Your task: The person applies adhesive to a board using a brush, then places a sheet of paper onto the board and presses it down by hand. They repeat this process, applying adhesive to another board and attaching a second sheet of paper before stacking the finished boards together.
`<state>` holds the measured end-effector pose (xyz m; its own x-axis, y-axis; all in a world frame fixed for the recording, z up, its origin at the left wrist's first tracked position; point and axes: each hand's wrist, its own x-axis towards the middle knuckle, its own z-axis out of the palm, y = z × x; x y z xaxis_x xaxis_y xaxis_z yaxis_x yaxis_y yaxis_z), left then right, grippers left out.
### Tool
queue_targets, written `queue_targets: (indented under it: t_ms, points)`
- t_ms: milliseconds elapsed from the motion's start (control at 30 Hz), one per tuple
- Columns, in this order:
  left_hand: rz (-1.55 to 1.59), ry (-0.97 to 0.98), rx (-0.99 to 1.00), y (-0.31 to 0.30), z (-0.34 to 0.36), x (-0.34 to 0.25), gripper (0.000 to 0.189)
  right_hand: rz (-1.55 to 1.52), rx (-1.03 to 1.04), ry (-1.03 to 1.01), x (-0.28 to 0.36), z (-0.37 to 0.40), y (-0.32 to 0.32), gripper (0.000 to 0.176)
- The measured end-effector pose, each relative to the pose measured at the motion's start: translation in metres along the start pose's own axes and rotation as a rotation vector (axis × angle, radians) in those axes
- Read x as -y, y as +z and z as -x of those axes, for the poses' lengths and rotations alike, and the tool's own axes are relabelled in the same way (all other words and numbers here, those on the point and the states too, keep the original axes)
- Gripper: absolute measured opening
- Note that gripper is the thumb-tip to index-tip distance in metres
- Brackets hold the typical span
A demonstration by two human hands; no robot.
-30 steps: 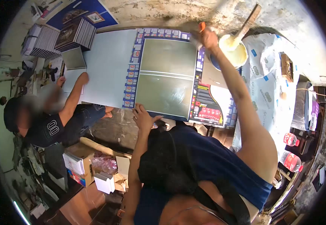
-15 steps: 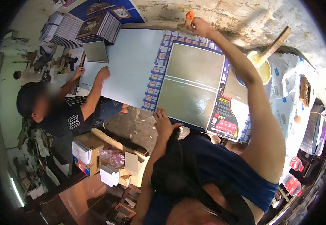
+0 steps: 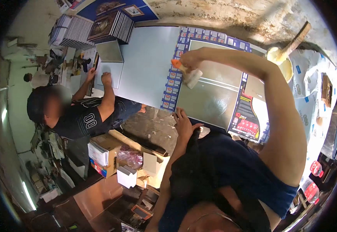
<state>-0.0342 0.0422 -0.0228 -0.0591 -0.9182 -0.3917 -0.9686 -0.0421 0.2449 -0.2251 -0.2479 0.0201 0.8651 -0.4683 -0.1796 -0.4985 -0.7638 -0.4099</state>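
Observation:
My right hand (image 3: 191,58) is closed around a paintbrush (image 3: 192,79) with an orange handle end and broad pale bristles. Its bristles are over the left part of a shiny grey-beige sheet (image 3: 211,100), which has two thin white lines across it. Under that sheet lies blue printed paper (image 3: 170,89) with a repeated pattern. My left hand (image 3: 184,125) rests at the near left corner of the sheet, thumb and fingers apart, holding nothing. A bucket (image 3: 286,71) of cream-coloured paste, with a wooden stick (image 3: 297,38) in it, stands at the far right.
To the left, a co-worker (image 3: 66,112) has both hands on a pale sheet (image 3: 111,75) at the table (image 3: 149,63). Stacked framed-looking panels (image 3: 114,29) stand at the back left. Below are a cardboard box (image 3: 108,150) and plastic bottles (image 3: 311,191). A wall (image 3: 215,15) borders the far side.
My right hand has swung left and nearer with the brush, from beyond the table's far edge to above the sheet. The co-worker's hand has shifted over the pale sheet. The whole view has moved slightly.

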Motion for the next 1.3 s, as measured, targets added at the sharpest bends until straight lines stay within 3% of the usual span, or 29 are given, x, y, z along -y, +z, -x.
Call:
queue_targets:
  t_ms: [33, 167, 267, 333, 400, 433, 533, 600, 667, 733, 800, 900, 1000, 1067, 1100, 1133, 1200, 1300]
  points:
    - [-0.006, 0.006, -0.001, 0.0, 0.0, -0.001, 0.128, 0.15, 0.006, 0.021, 0.003, -0.009, 0.012, 0.033]
    - [0.033, 0.048, -0.046, 0.006, 0.002, 0.003, 0.127, 0.069, -0.507, -0.196, 0.024, -0.019, 0.008, 0.037]
    - [0.027, 0.065, -0.071, 0.009, 0.003, 0.005, 0.126, -0.189, 0.276, -0.015, 0.06, -0.013, -0.011, 0.028]
    - [0.046, 0.011, -0.021, 0.005, 0.003, 0.002, 0.124, -0.019, 0.287, 0.009, 0.05, -0.03, 0.007, 0.029]
    - [0.053, 0.0, -0.009, 0.004, 0.004, 0.0, 0.123, -0.008, -0.083, 0.092, 0.046, -0.024, 0.017, 0.03]
    - [0.065, 0.024, -0.05, 0.008, 0.002, 0.001, 0.123, 0.14, -0.248, 0.043, 0.039, -0.022, 0.017, 0.026]
    - [0.09, 0.025, -0.074, 0.019, 0.005, 0.011, 0.126, -0.1, -0.545, -0.162, 0.034, 0.001, 0.01, 0.027]
    - [0.101, -0.029, 0.016, 0.011, 0.003, 0.007, 0.131, -0.061, -0.441, -0.216, 0.037, 0.025, 0.02, 0.023]
    - [0.06, 0.023, -0.077, 0.015, 0.004, 0.008, 0.125, -0.004, -0.254, -0.229, 0.049, 0.064, 0.038, 0.02]
    - [0.053, 0.021, -0.089, 0.019, 0.005, 0.011, 0.125, -0.014, -0.143, -0.186, 0.06, 0.104, 0.069, 0.018]
    - [0.048, 0.017, -0.088, 0.021, 0.003, 0.013, 0.126, 0.168, 0.112, -0.078, 0.076, 0.141, 0.065, 0.02]
    - [0.073, -0.005, -0.051, 0.017, 0.009, 0.012, 0.127, 0.182, 0.322, -0.079, 0.073, 0.188, 0.07, 0.017]
    - [0.091, -0.002, -0.054, 0.013, 0.003, 0.008, 0.128, -0.129, 0.116, 0.15, 0.077, 0.196, 0.021, 0.014]
    - [0.077, -0.007, -0.048, 0.008, 0.007, 0.004, 0.127, -0.003, -0.058, -0.074, 0.04, 0.165, 0.005, 0.02]
    - [0.05, 0.015, -0.069, 0.009, 0.006, 0.006, 0.126, 0.009, -0.286, 0.051, 0.008, 0.144, 0.023, 0.021]
    - [0.036, 0.023, -0.08, 0.01, 0.005, 0.006, 0.125, -0.081, -0.333, 0.062, 0.018, 0.13, 0.003, 0.023]
    - [-0.008, 0.049, -0.088, 0.011, 0.006, 0.007, 0.125, -0.006, -0.491, -0.054, -0.003, 0.094, 0.019, 0.025]
    - [-0.007, 0.029, -0.076, 0.009, 0.007, 0.005, 0.124, 0.121, -0.297, 0.053, 0.014, 0.086, 0.036, 0.025]
